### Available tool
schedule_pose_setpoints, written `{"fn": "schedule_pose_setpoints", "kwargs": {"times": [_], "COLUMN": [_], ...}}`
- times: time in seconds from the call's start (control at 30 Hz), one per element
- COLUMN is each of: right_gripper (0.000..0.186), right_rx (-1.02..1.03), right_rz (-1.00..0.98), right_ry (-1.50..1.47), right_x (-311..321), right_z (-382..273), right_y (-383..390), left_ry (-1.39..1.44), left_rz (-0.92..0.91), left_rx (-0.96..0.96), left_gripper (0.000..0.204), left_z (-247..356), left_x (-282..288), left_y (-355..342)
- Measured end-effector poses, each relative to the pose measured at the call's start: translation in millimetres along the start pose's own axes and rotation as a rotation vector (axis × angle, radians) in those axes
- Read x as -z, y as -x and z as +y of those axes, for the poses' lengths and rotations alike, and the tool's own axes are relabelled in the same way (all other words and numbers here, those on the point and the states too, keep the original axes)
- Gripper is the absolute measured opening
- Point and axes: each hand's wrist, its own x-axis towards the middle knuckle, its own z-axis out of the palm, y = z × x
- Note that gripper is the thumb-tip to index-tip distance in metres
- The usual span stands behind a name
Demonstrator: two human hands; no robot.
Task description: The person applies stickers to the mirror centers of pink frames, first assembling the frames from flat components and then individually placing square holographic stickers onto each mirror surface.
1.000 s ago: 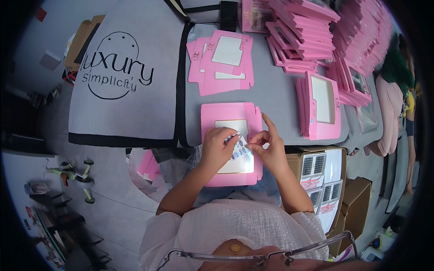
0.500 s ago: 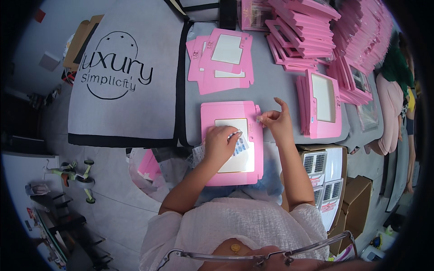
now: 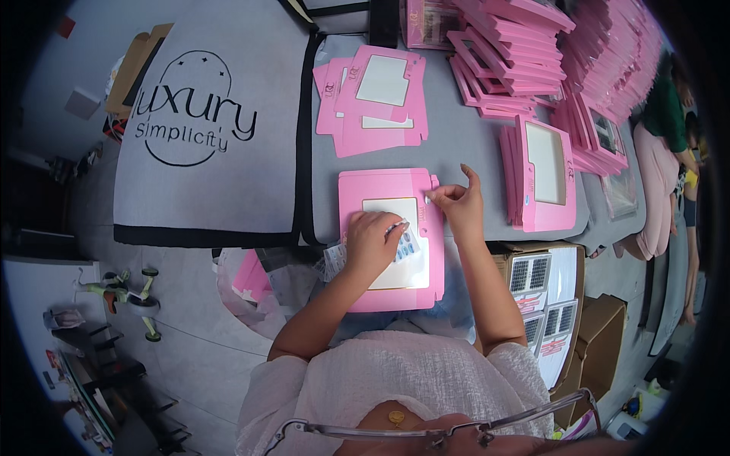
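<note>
A flat pink box (image 3: 355, 186) with a white window panel (image 3: 397, 278) lies in front of me, over the table's near edge and toward my lap. My left hand (image 3: 371, 237) rests on the panel, its fingers closed on a sheet of small blue stickers (image 3: 405, 248). At the box's upper right side, my right hand (image 3: 461, 204) pinches thumb and forefinger together, with another finger raised. A small pale sticker (image 3: 428, 201) shows at those fingertips, touching the pink surface. Part of the sticker sheet is hidden under my left hand.
Several flat pink boxes (image 3: 380, 129) overlap farther back on the grey table (image 3: 456, 156). To the right stand upright pink boxes (image 3: 544, 171) and tall pink stacks (image 3: 517, 57). A carton (image 3: 553, 304) of packaged trays sits beside my right arm. Another person (image 3: 660, 148) is at far right.
My right hand has shifted slightly left, its pinched fingertips now at the box's edge area. My left hand and the sticker sheet have hardly moved.
</note>
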Motion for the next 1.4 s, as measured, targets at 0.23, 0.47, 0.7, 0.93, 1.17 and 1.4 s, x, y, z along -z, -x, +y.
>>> {"fn": "schedule_pose_setpoints", "kwargs": {"times": [0.23,0.47,0.7,0.93,1.17,1.4], "right_gripper": [0.081,0.079,0.083,0.096,0.069,0.061], "right_rx": [0.061,0.119,0.239,0.294,0.252,0.262], "right_rz": [0.04,0.079,0.091,0.123,0.09,-0.101], "right_ry": [0.098,0.157,0.287,0.458,0.301,0.312], "right_x": [-3,-7,-10,-14,-6,40], "right_z": [0,0,1,17,31,42], "right_y": [3,5,10,-5,-16,85], "left_ry": [-0.012,0.01,0.007,0.027,0.173,0.396], "left_rz": [-0.003,0.024,-0.005,-0.035,-0.046,-0.31], "left_rx": [-0.007,-0.021,-0.029,-0.096,-0.04,-0.006], "left_gripper": [0.009,0.01,0.009,0.01,0.008,0.006], "left_z": [2,0,1,-12,-8,-3], "left_x": [2,-1,0,-5,1,17], "left_y": [0,0,0,5,21,70]}}
